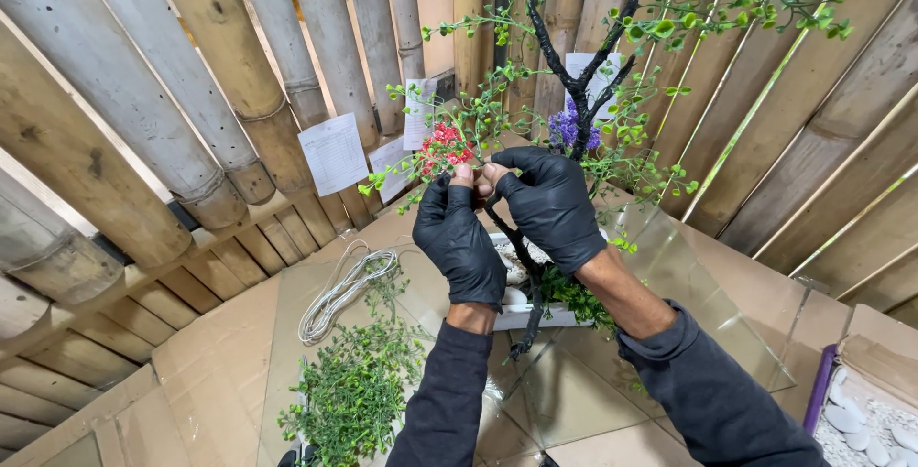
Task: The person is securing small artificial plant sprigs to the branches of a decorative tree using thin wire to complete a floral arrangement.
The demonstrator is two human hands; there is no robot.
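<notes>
The dark sleeves (449,400) of the person's forearms came nearest the camera, rising from the bottom edge toward an artificial tree (574,75) with a black trunk and thin twigs of small green leaves. The left hand (461,238), in a black glove with bare fingertips showing, was raised just left of the tree's trunk, its fingertips pressed together in a pinch on the stem of a small cluster of red flowers (446,145). The right hand (550,204), gloved the same way, lay touching the left, closer to the trunk, its thumb and forefinger closed on the same spot at the twig; whether it gripped the stem or the twig could not be told. The red flowers sat on a low branch on the left side of the tree, level with a bunch of purple flowers (567,128) right against the trunk. At the foot of the tree stood a shallow white tray (516,317) with white pebbles, resting on a clear glass sheet (688,295). Left of the tree's base lay a coil of pale cord (346,290), and nearer than that a loose heap of green leafy sprigs (356,390). Behind the tree rose a bamboo wall (191,94) with paper sheets (333,153) fixed to it. Far right of the tree, at the lower corner, a box of white stones (865,424) showed in part.
</notes>
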